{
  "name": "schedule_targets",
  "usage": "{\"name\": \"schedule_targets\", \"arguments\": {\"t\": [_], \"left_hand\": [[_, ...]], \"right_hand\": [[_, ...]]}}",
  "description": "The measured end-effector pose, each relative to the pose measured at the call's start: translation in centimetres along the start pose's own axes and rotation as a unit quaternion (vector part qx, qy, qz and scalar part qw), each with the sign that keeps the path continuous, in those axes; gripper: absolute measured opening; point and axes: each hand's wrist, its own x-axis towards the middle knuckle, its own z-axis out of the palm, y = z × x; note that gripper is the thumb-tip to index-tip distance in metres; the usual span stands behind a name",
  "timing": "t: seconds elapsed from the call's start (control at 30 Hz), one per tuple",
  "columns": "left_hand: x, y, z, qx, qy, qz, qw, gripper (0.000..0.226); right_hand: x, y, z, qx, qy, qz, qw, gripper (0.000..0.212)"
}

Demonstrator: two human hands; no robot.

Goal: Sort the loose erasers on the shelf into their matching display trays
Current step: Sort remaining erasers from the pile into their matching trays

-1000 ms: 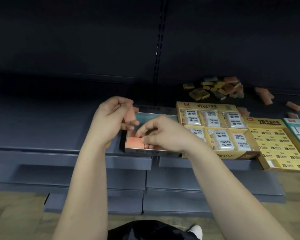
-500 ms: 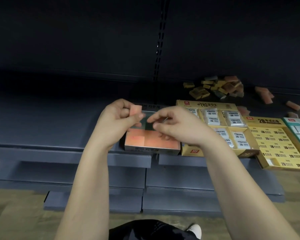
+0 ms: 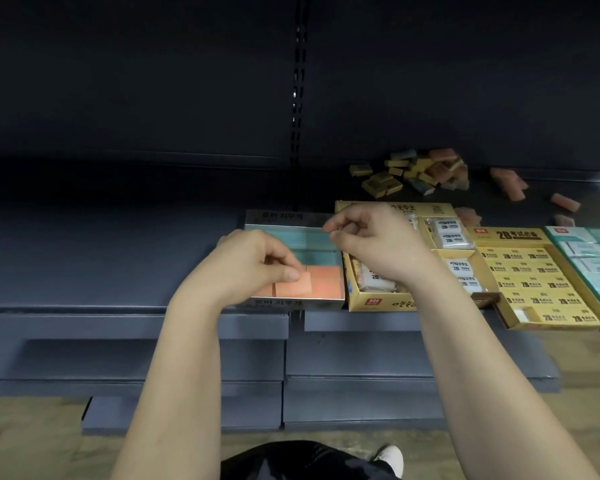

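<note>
– Where's the orange eraser (image 3: 297, 287)?
– Pinched at the left hand (image 3: 253, 265)'s fingertips, inside the grey tray (image 3: 291, 303).
– And the right hand (image 3: 374, 244)?
– Just beyond it, fingers curled; whether it holds anything, I cannot tell.

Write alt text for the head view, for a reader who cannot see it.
A person's left hand pinches an orange eraser at the front row of a silver display tray on a dark shelf; the right hand hovers curled above. To the right stand yellow trays of 2B erasers, with loose erasers piled behind.

head view looks forward and down, close over the shelf (image 3: 84, 265); no second view
</note>
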Motion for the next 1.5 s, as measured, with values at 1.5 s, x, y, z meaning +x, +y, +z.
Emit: {"name": "schedule_targets", "arguments": {"t": [1.5], "left_hand": [[7.5, 12.4, 6.4, 0.071, 0.159, 0.071, 0.982, 0.015]], "right_hand": [[-0.6, 9.5, -11.9, 0.033, 0.074, 0.048, 0.996, 0.016]]}}
